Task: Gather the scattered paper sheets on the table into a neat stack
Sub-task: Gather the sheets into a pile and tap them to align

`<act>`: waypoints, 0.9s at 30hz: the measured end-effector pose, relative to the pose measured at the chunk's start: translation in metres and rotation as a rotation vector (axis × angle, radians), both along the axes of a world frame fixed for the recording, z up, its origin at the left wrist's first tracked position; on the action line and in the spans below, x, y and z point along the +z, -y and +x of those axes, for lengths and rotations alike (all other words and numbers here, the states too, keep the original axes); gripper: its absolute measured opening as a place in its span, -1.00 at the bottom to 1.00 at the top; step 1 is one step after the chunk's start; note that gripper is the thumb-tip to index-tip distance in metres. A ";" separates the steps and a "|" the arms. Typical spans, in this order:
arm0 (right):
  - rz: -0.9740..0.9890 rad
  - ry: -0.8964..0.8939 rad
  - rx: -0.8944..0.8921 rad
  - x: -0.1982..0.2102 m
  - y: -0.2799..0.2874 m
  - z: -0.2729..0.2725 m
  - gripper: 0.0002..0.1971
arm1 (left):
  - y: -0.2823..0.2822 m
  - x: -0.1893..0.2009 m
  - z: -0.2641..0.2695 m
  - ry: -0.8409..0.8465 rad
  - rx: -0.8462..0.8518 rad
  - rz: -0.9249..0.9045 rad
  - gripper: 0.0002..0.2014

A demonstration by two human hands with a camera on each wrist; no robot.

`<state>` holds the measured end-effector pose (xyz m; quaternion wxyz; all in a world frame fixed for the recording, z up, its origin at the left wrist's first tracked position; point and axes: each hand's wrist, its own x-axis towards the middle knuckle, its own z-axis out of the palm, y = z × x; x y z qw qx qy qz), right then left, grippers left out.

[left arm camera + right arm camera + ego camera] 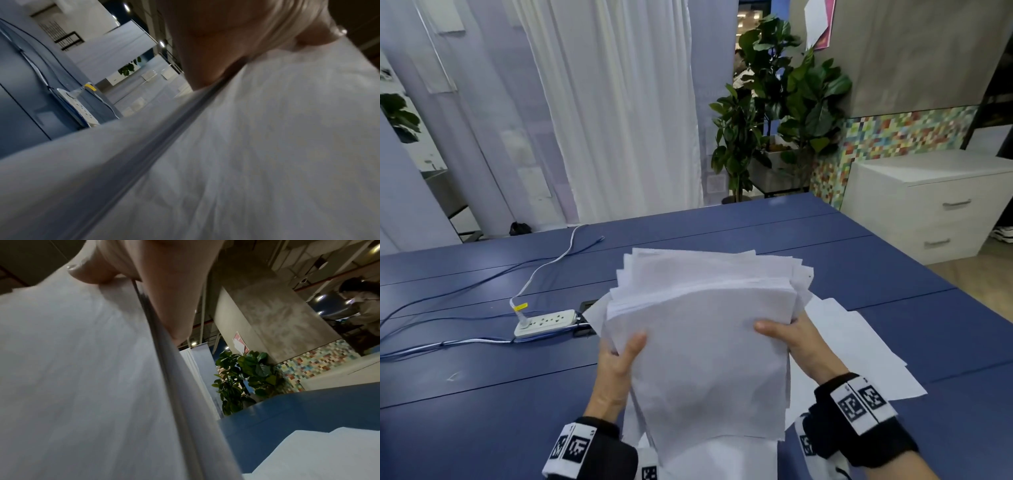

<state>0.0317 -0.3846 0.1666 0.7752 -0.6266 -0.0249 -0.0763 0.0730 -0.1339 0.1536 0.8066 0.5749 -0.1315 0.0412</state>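
A thick bundle of thin white paper sheets [702, 329] is held up off the blue surface [482, 387], tilted back toward the person. The sheets are matte and faintly wrinkled, and their far edges fan out unevenly, so the corners step past one another (no square stack yet). From the wrist views the side of the bundle shows as a dense band of layered edges.

The left hand [616, 363] grips the left edge of the bundle, thumb lying flat across the front sheet and fingers hidden behind. The right hand [794, 339] grips the right edge the same way, thumb pressed onto the front and fingers tucked out of sight at the back. Both wrists carry black bands with square black-and-white markers.

More loose sheets [859, 356] lie flat on the surface below and to the right of the right hand, overlapping at angles. To the left sits a white power strip [544, 322] of smooth plastic, with a white cable [551, 263] and thin blue cables [448, 294] trailing across the surface.
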 end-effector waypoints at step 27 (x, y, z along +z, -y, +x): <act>0.006 0.112 -0.051 0.029 -0.008 -0.005 -0.49 | 0.005 0.009 -0.001 0.190 0.224 0.092 0.10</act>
